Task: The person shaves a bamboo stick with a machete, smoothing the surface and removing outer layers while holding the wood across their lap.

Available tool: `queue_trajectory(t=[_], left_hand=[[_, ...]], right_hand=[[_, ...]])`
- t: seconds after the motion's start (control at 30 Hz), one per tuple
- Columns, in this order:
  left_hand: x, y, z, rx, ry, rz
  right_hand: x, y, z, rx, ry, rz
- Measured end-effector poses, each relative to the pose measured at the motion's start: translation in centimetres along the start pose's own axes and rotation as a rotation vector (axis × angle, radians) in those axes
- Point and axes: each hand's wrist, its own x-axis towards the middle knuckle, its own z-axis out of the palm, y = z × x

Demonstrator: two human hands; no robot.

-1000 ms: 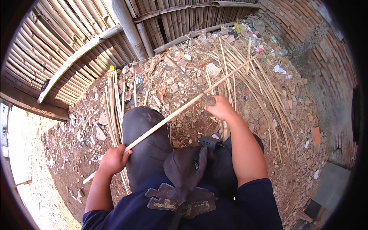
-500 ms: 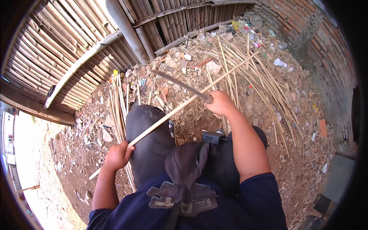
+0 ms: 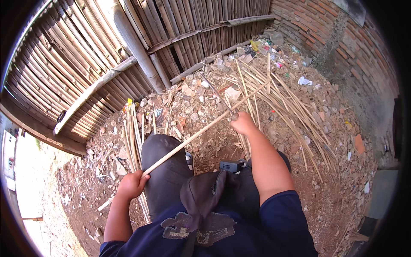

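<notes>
My left hand [image 3: 132, 185] is closed round the lower part of a long pale bamboo strip [image 3: 185, 143]. The strip slants up to the right across my left knee, and its lower end sticks out past my wrist. In my right hand [image 3: 245, 124] is the handle of a long, dark-bladed knife [image 3: 217, 95], fingers wrapped round it. The blade points up and to the left, crossing the strip just beyond my fist. Whether the edge touches the strip I cannot tell.
Many cut bamboo strips [image 3: 295, 113] lie in a pile at the right. Another bundle [image 3: 132, 137] lies beside my left knee. Stones and litter cover the dirt ground. A bamboo wall [image 3: 188, 32] stands ahead, a brick wall [image 3: 308, 25] at the right. A small dark box [image 3: 230, 166] sits between my legs.
The knife blade has swung from pointing far left to pointing more upward. My left hand keeps its hold on the strip. The whole view has shifted slightly.
</notes>
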Motion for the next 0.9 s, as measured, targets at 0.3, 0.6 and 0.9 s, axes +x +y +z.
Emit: queue_trajectory(t=[0.3,0.6,0.9], left_hand=[[-0.8,-0.3,0.8,-0.113,0.012,-0.018],[-2.8,-1.3,0.6,-0.129,-0.045,-0.011],[-2.4,-1.2,0.2,-0.156,-0.072,-0.003]], right_hand=[[-5.1,-4.9,-1.8,-0.289,-0.027,-0.295],[-4.1,-4.7,-2.3,-0.057,0.090,-0.135],[-3.3,-4.7,-1.7,-0.238,-0.383,-0.203]])
